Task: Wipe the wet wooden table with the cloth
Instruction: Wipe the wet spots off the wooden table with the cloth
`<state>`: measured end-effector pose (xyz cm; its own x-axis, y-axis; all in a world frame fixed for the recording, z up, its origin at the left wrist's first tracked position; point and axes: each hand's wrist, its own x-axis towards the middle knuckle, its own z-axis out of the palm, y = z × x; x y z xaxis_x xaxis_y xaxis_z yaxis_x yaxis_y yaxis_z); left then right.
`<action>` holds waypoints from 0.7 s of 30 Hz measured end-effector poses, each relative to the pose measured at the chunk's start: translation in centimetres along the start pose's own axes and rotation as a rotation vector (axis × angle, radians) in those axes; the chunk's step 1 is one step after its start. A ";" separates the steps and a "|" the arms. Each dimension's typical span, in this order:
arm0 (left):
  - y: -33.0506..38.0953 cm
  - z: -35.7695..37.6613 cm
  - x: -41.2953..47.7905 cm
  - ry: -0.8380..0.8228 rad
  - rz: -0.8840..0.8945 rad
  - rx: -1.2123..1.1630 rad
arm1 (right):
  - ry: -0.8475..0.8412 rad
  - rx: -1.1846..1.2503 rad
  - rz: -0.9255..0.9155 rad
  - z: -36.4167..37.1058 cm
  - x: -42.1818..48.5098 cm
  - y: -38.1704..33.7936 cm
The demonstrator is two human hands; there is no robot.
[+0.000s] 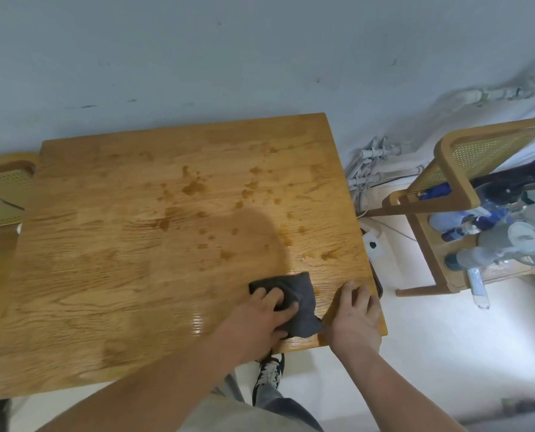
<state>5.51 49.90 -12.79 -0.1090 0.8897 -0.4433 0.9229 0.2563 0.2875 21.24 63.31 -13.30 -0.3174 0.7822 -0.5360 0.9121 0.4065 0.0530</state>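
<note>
I am judging the wipe barely begun; the left hand [260, 316] is gripping the cloth [302, 302], fingers curled, near the right corner of the table [104, 275]; the right hand [356, 313] is lying flat, fingers released; droplets [194, 187] are covering the centre.

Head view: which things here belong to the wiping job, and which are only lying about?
Job: wooden table, wet spots, grey cloth, left hand gripping the cloth, right hand flat on the table corner.
Lying about: cane chair at right holding bottles, cane chair at left, wall pipes.
</note>
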 end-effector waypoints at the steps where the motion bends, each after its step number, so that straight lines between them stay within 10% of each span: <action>1: -1.1 -0.4 0.5 -0.017 0.066 0.019 | 0.007 0.006 -0.004 0.0 0.1 0.0; 7: 0.3 -2.5 4.1 0.087 -0.387 -0.046 | -0.051 0.049 -0.012 -0.1 -0.1 0.4; 13: 2.4 -1.4 4.8 -0.043 0.074 0.058 | -0.011 0.049 -0.037 0.3 -0.1 0.6; 18: 2.5 -3.2 7.4 0.108 -0.373 -0.001 | -0.071 0.055 -0.013 -0.1 0.0 0.4; 21: 5.5 -1.7 5.8 0.036 -0.193 -0.008 | -0.036 0.041 -0.019 0.5 -0.2 0.8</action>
<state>9.35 57.11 -12.37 -0.2966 0.8368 -0.4602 0.8807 0.4260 0.2069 22.11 63.27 -13.57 -0.3259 0.7568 -0.5665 0.9161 0.4008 0.0084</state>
